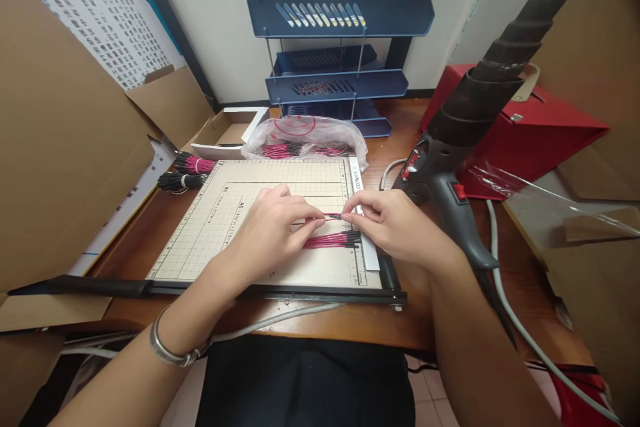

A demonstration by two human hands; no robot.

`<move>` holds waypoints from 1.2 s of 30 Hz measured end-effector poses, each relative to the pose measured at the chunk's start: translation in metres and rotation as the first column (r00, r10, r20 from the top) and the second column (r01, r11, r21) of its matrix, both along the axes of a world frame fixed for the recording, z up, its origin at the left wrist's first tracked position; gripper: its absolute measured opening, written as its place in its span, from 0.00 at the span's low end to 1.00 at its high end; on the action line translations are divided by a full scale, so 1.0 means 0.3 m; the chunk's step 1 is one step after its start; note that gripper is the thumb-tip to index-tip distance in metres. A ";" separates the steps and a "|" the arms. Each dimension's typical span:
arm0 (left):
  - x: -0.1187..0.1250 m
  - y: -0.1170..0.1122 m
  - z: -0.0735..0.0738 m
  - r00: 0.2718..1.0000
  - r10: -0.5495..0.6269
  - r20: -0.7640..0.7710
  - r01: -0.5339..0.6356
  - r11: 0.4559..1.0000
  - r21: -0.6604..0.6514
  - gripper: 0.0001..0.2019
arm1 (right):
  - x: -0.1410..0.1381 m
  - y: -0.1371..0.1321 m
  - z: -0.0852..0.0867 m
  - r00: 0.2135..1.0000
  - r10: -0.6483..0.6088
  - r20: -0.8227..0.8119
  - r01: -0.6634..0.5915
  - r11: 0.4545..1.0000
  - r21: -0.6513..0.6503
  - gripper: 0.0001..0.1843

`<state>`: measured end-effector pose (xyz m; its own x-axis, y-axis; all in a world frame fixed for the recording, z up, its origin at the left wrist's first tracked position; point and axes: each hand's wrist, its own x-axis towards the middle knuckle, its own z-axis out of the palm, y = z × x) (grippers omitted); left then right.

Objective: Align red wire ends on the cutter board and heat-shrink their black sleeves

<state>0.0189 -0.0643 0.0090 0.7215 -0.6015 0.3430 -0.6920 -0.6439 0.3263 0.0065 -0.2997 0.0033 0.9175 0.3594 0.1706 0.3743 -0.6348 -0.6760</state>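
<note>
Above a paper cutter board [270, 177], my left hand [275, 220] pinches a thin red wire [329, 215] between thumb and fingertips. My right hand [385, 217] pinches the wire's dark end just to the right, so a short stretch shows between the two hands. Below them on the board lies a row of red wires [330, 240] with black ends [353, 238] pointing right, partly hidden by my left hand. A white strip [369, 250] runs along the board's right edge under my right hand.
A heat gun [450, 147] stands nozzle-up at the right, before a red box [560, 113]. Behind the board are a plastic bag of wires [305, 137] and blue trays [340, 13]. Bundled wires [183, 180] lie left; the cutter's black handle [100, 285] sticks out at front left.
</note>
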 end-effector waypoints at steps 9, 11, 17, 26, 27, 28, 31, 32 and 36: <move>-0.011 0.002 -0.013 1.000 0.017 0.023 -0.016 0.998 -0.064 0.09 | 0.003 0.010 0.002 0.999 -0.003 0.045 0.002 0.999 0.032 0.09; -0.012 0.003 -0.013 0.999 0.011 0.033 -0.008 0.997 -0.071 0.09 | 0.001 0.010 0.001 0.997 0.009 0.076 -0.016 0.997 0.082 0.07; -0.017 0.001 -0.015 0.998 0.013 0.055 -0.007 0.994 -0.105 0.09 | -0.004 0.012 -0.015 1.000 -0.001 0.019 -0.002 0.990 0.142 0.07; -0.026 -0.003 -0.015 0.998 0.028 0.065 -0.018 0.988 -0.152 0.07 | 0.002 0.023 -0.013 0.986 0.013 0.167 -0.039 0.987 0.156 0.06; -0.027 -0.002 -0.014 0.998 0.027 0.063 -0.017 0.988 -0.154 0.07 | 0.001 0.025 -0.012 0.986 0.010 0.167 -0.036 0.987 0.156 0.06; -0.028 -0.001 -0.015 0.998 0.026 0.060 -0.016 0.988 -0.155 0.07 | 0.000 0.027 -0.010 0.986 0.008 0.166 -0.034 0.987 0.156 0.06; -0.030 -0.002 -0.017 0.998 0.017 0.052 -0.009 0.986 -0.164 0.07 | -0.003 0.034 -0.007 0.987 0.004 0.161 -0.030 0.987 0.158 0.07; -0.031 -0.002 -0.019 0.999 0.014 0.051 -0.006 0.986 -0.168 0.07 | -0.003 0.036 -0.006 0.987 0.005 0.160 -0.031 0.987 0.158 0.07; -0.030 -0.003 -0.024 1.000 0.011 0.026 -0.006 0.985 -0.175 0.07 | -0.004 0.037 -0.007 0.983 0.008 0.185 -0.037 0.988 0.151 0.06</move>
<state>0.0100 -0.0651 0.0019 0.7153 -0.5247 0.4616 -0.6969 -0.5843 0.4157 0.0052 -0.2886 0.0011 0.8573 0.3362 0.3898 0.5140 -0.5191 -0.6828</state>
